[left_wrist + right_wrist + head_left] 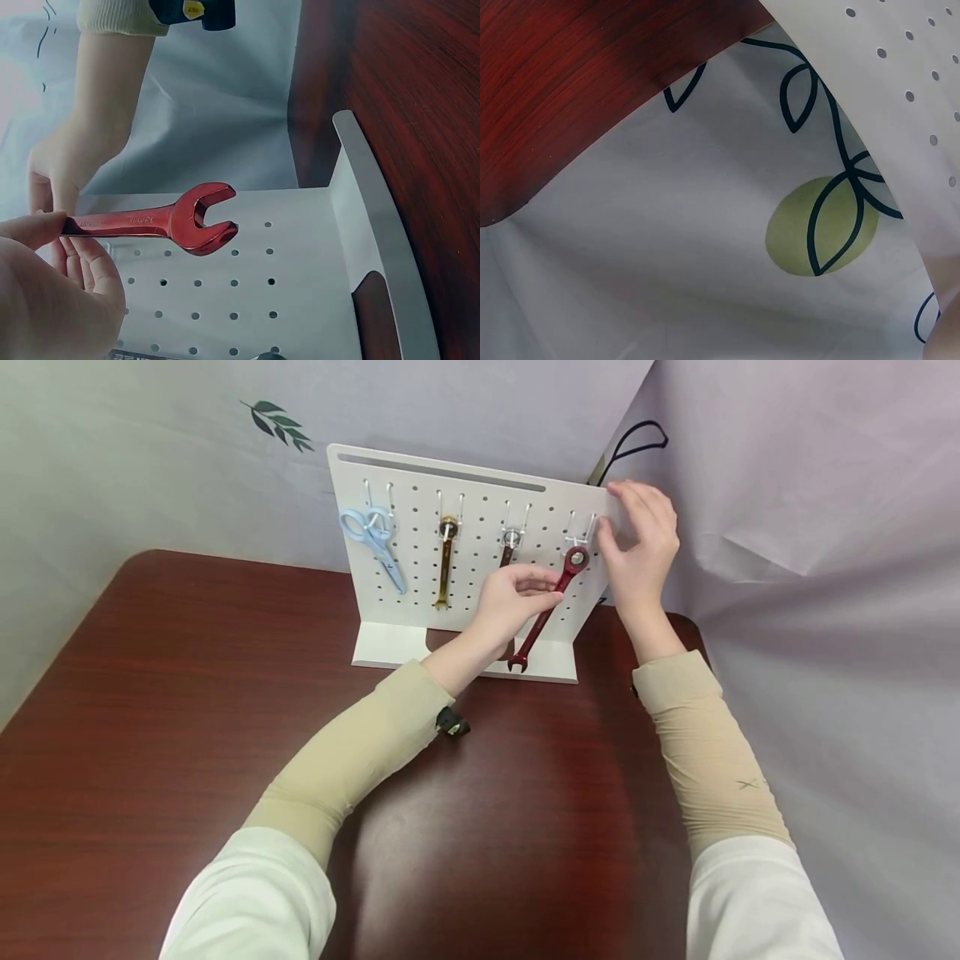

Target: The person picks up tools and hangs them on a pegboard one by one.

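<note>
My left hand (510, 602) pinches a red combination wrench (537, 625) by its shaft, between thumb and fingers. Its open end points down; the ring end lies at the rightmost hook (577, 540) of a white pegboard (476, 527). Whether the ring is on the hook I cannot tell. In the left wrist view the wrench's open end (202, 219) juts out past the thumb. At the board's upper right corner my right hand (643, 547) grips the edge, thumb low and fingers at the top. Only a sliver of that hand (945, 334) shows in the right wrist view.
Light-blue scissors (386, 560), a gold wrench (445, 564) and a partly hidden dark red wrench (506, 556) hang on other hooks. The board stands on a dark red wooden table (225, 693). A patterned cloth (810, 527) borders the right side; a black loop (637, 435) rises behind.
</note>
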Tool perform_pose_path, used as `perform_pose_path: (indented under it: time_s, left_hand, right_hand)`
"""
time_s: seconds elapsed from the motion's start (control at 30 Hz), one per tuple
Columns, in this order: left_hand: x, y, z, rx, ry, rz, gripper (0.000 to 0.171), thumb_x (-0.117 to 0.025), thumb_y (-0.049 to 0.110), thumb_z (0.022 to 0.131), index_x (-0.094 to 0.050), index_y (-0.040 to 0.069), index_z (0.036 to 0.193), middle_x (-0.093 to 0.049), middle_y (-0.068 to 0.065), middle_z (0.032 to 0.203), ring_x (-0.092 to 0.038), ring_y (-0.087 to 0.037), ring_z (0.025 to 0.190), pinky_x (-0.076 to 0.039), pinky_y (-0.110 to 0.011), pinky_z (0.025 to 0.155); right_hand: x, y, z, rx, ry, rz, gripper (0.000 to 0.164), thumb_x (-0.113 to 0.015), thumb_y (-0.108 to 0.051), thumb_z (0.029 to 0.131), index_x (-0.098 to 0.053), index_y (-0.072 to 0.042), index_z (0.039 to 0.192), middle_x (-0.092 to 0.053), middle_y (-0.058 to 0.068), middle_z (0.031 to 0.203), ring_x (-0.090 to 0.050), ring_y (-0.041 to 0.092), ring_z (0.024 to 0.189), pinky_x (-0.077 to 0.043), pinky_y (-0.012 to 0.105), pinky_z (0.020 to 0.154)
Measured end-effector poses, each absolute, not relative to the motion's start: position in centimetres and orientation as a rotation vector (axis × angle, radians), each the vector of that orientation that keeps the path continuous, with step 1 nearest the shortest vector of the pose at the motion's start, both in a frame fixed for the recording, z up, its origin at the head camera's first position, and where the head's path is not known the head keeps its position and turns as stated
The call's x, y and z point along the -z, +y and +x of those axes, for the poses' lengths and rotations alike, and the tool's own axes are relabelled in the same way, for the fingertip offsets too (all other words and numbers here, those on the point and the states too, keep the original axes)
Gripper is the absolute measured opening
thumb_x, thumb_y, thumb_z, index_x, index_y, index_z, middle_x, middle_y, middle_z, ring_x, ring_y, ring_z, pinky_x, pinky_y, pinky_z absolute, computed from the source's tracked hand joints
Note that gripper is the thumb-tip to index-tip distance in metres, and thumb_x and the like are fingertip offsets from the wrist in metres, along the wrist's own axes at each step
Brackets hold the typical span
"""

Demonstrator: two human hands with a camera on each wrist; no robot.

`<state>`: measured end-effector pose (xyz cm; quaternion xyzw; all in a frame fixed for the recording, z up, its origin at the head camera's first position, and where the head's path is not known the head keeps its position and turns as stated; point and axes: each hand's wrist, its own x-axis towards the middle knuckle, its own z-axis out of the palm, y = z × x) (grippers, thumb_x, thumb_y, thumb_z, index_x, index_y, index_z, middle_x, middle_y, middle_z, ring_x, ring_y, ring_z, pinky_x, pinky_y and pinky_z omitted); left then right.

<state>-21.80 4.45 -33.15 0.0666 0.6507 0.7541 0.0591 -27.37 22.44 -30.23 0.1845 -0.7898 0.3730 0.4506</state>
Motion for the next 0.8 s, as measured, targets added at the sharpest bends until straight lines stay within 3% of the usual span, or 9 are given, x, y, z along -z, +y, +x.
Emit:
perform_pose_path:
  time_s: [0.17,0.37,0.67,0.8]
  left_hand:
    - [33.3,4.9,-22.4,-2.306,1.924,0.143,0.027,-0.078,-0.006,0.091,-0.076,-0.007,0.118,-0.077,-0.015,0.105,-0.073,-0.016,0.094,-0.061,-0.023,0.087]
    - [33.6,5.3,-23.0,-2.308,1.93,0.11,0.027,-0.078,-0.005,0.092,-0.076,-0.006,0.119,-0.077,-0.021,0.115,-0.074,-0.018,0.096,-0.061,-0.022,0.085]
    - [33.8,6.1,-23.9,-2.334,1.966,0.061,0.025,-0.078,-0.001,0.094,-0.077,-0.004,0.119,-0.077,-0.021,0.12,-0.07,-0.01,0.093,-0.061,-0.02,0.086]
    - [34.1,6.4,-24.3,-2.367,1.97,0.052,0.024,-0.077,-0.002,0.094,-0.076,-0.006,0.118,-0.077,-0.023,0.121,-0.072,-0.013,0.096,-0.061,-0.02,0.086]
  right_hand:
    - [30.2,22.4,-27.3,-0.919,-1.959,0.449,0.027,-0.075,0.005,0.091,-0.079,0.0,0.117,-0.078,0.016,0.121,-0.066,0.033,0.125,-0.041,0.034,0.119]
    - [30.0,22.1,-27.2,-0.915,-1.958,0.442,0.027,-0.073,0.009,0.09,-0.078,0.004,0.116,-0.077,0.021,0.12,-0.065,0.038,0.124,-0.041,0.035,0.119]
    - [30.2,22.4,-27.5,-0.919,-1.961,0.447,0.026,-0.075,0.005,0.091,-0.079,0.0,0.117,-0.078,0.016,0.121,-0.066,0.034,0.125,-0.042,0.035,0.119]
    - [30.3,22.6,-27.5,-0.927,-1.959,0.453,0.027,-0.076,0.004,0.091,-0.08,-0.001,0.117,-0.078,0.015,0.121,-0.066,0.033,0.125,-0.041,0.034,0.119]
